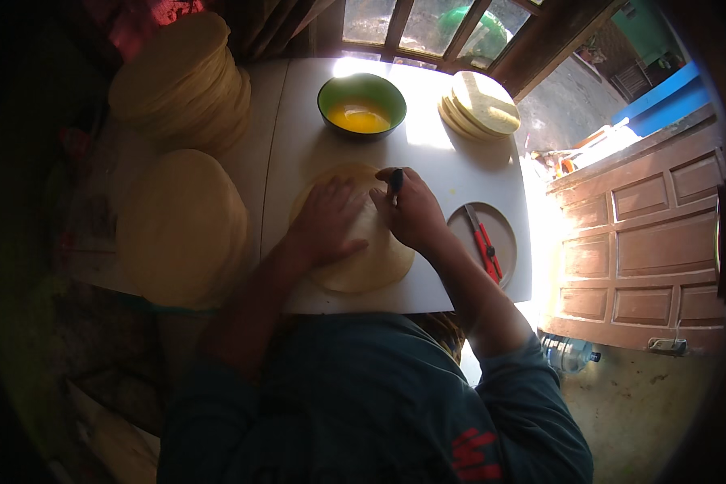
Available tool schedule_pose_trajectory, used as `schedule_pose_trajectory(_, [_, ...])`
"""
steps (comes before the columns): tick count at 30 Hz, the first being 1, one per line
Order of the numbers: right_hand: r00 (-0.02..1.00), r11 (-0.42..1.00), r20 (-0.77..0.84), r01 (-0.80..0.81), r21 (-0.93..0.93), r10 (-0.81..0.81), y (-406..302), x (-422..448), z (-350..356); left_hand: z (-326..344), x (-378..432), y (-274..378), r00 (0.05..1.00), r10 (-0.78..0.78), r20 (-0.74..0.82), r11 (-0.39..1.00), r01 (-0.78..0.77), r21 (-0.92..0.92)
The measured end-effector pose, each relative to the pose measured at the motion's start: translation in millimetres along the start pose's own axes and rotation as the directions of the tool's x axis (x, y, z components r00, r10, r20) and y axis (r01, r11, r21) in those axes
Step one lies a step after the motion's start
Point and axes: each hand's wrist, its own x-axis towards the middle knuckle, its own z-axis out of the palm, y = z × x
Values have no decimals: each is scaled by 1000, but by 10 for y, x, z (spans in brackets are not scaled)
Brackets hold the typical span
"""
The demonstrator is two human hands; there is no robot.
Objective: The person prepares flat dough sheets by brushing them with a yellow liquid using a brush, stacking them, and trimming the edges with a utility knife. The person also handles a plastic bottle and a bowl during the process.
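A thin, round, pale sheet [375, 275], like rolled dough, lies on the white table [314, 302] in front of me. My left hand [328, 221] rests flat on its left side, fingers spread. In my right hand [416, 209] I grip a slim tool with a dark handle [397, 179], over the sheet's upper right part. The tool's working end is hidden by my fingers. Beyond the sheet stands a green bowl [363, 81] holding yellow liquid [358, 118]. A red snap-off utility knife [485, 247] lies on a round plate [503, 227] beside my right forearm.
Two tall stacks of large round sheets, a nearer stack [178, 227] and a farther stack [172, 75], stand on the left. Smaller pale discs [487, 103] are piled at the back right. A brown panelled door [647, 242] and a plastic water bottle [569, 353] are at right.
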Motion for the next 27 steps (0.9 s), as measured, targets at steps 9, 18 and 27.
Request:
schedule_pose_trajectory(9, [991,991,-6,-132,15,132,-51,-86,39,-84,-194,-145,991,-33,-131,994,20,-104])
schedule_pose_trajectory(18, [760,798,247,564,210,-602,-354,-392,404,-861,-1593,547,885,-442,145,808,463,-365])
schedule_pose_trajectory(27, [969,973,-96,226,-35,-229,133,-69,95,-1527,-2691,-47,803,-407,-436,854,503,129])
